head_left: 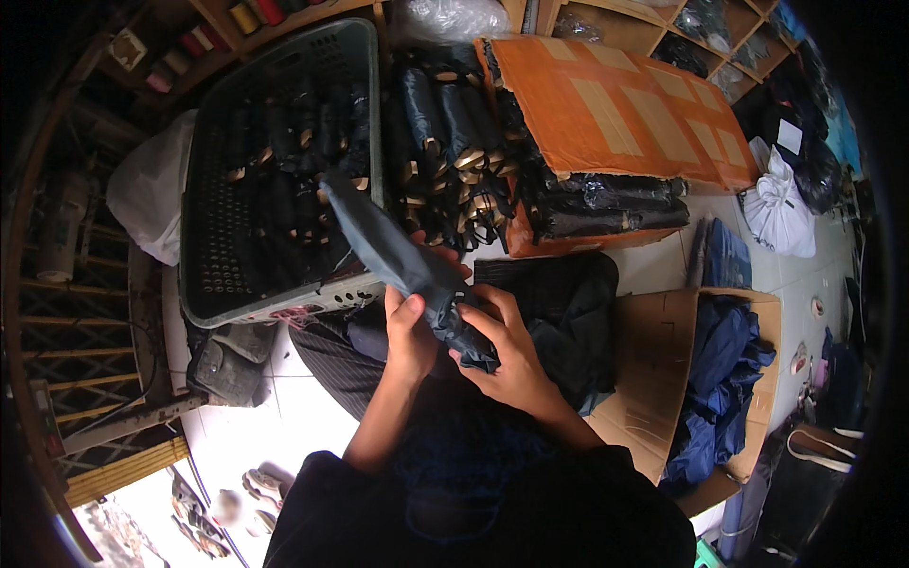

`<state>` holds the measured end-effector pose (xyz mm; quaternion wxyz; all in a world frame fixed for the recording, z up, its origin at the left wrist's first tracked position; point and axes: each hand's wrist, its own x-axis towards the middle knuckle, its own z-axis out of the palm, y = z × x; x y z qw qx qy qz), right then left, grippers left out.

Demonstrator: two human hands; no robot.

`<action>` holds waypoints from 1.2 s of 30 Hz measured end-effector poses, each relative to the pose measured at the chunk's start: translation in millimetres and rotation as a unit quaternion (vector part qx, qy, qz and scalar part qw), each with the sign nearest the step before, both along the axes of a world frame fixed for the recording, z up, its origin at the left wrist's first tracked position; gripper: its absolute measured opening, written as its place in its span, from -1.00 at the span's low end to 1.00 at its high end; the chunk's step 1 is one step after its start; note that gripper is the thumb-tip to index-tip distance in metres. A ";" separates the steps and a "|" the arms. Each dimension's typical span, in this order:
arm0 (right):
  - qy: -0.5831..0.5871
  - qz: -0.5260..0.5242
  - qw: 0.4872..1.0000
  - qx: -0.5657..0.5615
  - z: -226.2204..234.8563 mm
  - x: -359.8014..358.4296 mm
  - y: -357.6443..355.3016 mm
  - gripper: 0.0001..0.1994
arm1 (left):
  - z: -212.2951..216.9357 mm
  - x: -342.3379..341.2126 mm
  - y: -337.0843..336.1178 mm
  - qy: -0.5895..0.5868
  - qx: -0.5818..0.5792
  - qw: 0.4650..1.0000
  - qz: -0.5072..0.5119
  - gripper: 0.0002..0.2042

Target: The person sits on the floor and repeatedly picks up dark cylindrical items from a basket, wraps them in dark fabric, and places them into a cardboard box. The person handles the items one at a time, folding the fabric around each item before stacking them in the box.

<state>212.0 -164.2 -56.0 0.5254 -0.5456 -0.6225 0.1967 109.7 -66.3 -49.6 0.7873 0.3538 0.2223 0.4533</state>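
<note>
The umbrella (398,251) I hold is soft, dark, matt cloth. The basket (204,170) is grey plastic. The boxes (625,104) are rough brown cardboard.

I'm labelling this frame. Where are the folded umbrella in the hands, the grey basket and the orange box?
umbrella (393,248): head view, middle of its folded cloth.
basket (352,33): head view, top rim.
orange box (615,104): head view, top flap.

A basket (204,227) of folded umbrellas (284,142) sits to the left. Just right of it lies a pile of umbrellas (445,142), then a cardboard box (625,104) holding more. Nearer, on the right, an open carton (653,350) holds cloth (724,379).
</note>
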 end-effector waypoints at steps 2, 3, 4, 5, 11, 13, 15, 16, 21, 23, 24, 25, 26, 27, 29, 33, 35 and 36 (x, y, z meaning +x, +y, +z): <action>0.001 -0.006 1.000 -0.018 1.2 -1.7 -0.4 -0.27 | 6.6 0.9 -2.9 0.056 0.023 0.998 0.008 -0.19; 0.001 -0.009 1.000 -0.027 2.5 -2.6 -0.6 -0.25 | 7.7 1.0 -3.9 0.084 0.034 0.996 0.012 -0.21; -0.021 -0.008 0.999 -0.033 6.1 -2.7 -0.8 -0.25 | 7.2 0.6 -3.7 0.074 0.030 0.997 0.007 -0.22; -0.042 -0.007 0.998 -0.038 11.4 -1.9 -0.5 -0.24 | 7.2 0.5 -2.9 0.064 0.026 0.998 0.004 -0.23; -0.056 -0.015 0.998 -0.033 8.6 1.8 -0.9 -0.22 | 4.7 0.4 -3.6 -0.007 -0.035 0.999 -0.022 -0.37; -0.052 -0.024 0.997 -0.045 10.5 1.1 -1.5 -0.27 | 7.3 2.5 -11.2 0.051 0.007 0.998 -0.020 -0.40; -0.049 -0.040 0.996 -0.055 15.2 -1.5 -2.5 -0.36 | 11.4 3.1 -14.6 0.057 -0.018 0.998 -0.015 -0.44; -0.046 -0.040 0.997 -0.053 16.6 -1.9 -2.4 -0.31 | 12.1 3.1 -16.1 0.060 -0.030 0.998 -0.012 -0.45; -0.034 -0.046 0.998 -0.023 12.3 0.0 -2.6 -0.23 | 3.8 0.6 -11.8 -0.023 -0.038 0.997 -0.060 -0.47; -0.051 -0.023 0.998 -0.025 14.8 3.9 -1.4 -0.24 | 2.4 -1.2 -5.8 -0.048 -0.051 0.995 -0.071 -0.48; -0.060 -0.011 0.998 -0.026 15.4 5.2 -0.9 -0.24 | 2.8 -1.5 -4.1 -0.024 -0.050 0.997 -0.058 -0.48; -0.055 -0.013 0.998 -0.033 14.9 4.9 -1.3 -0.25 | 3.4 -1.4 -3.5 0.001 -0.048 0.998 -0.045 -0.49; -0.051 -0.012 0.998 -0.039 14.4 3.7 -1.0 -0.26 | 5.5 -1.0 -4.2 0.013 -0.041 0.999 -0.033 -0.51; -0.047 -0.012 0.998 -0.045 14.2 2.8 -0.6 -0.26 | 8.8 0.4 -6.7 0.025 -0.033 0.999 -0.021 -0.53; -0.053 -0.027 0.998 -0.037 14.7 3.5 -0.8 -0.27 | 16.3 5.2 -12.9 0.047 -0.007 0.999 -0.009 -0.58; -0.052 -0.055 0.997 -0.030 14.7 1.7 -2.1 -0.27 | 22.0 6.8 -19.6 0.096 -0.007 0.995 -0.024 -0.58; -0.043 -0.053 0.997 -0.038 17.3 0.2 -3.0 -0.27 | 17.4 4.3 -17.2 0.081 0.020 0.996 -0.036 -0.51; -0.038 -0.051 0.997 -0.041 18.0 0.0 -3.3 -0.27 | 13.9 2.4 -15.5 0.074 0.033 0.996 -0.041 -0.48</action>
